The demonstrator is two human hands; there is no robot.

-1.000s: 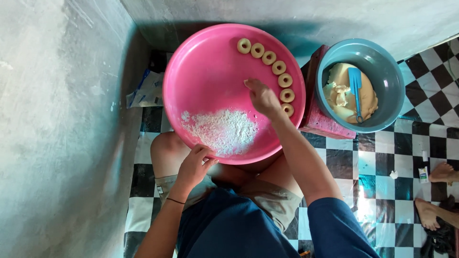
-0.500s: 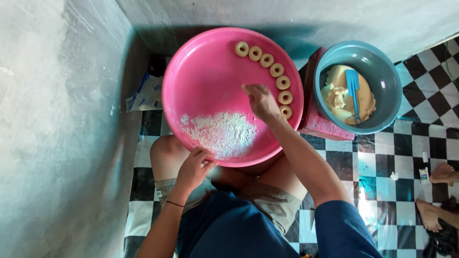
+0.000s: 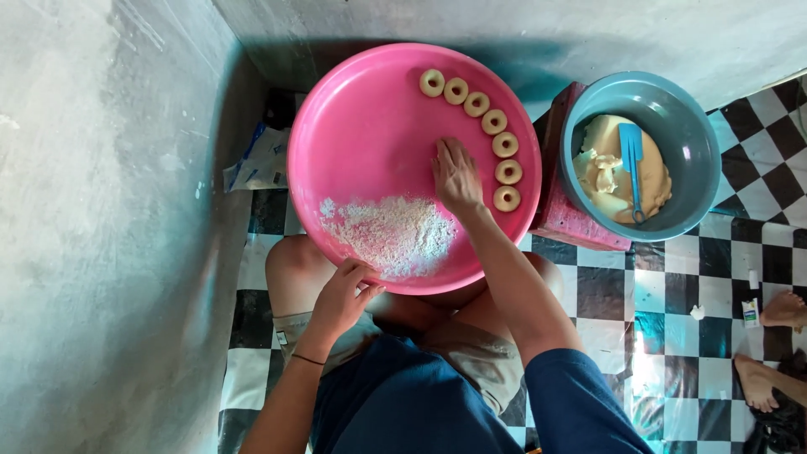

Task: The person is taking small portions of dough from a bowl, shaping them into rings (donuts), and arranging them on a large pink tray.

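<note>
A big round pink tray (image 3: 361, 126) rests on my knees. Along its right rim lie several pale dough rings (image 3: 493, 121) in a curved row. A heap of white flour (image 3: 395, 235) sits at the tray's near side. My right hand (image 3: 456, 176) lies palm down on the tray's floor, fingers together, just left of the lower rings; whether dough is under it is hidden. My left hand (image 3: 343, 294) grips the tray's near rim below the flour.
To the right a grey-blue bowl (image 3: 685, 109) holds a lump of yellow dough (image 3: 618, 172) and a blue spatula (image 3: 632, 160), on a pink stool (image 3: 572, 219). The floor is black-and-white chequered. Another person's bare feet (image 3: 773, 336) show at the right edge. Concrete walls stand close at left and behind.
My right hand has slid a little farther up the tray floor, away from the flour and beside the rings. The left hand stays on the rim.
</note>
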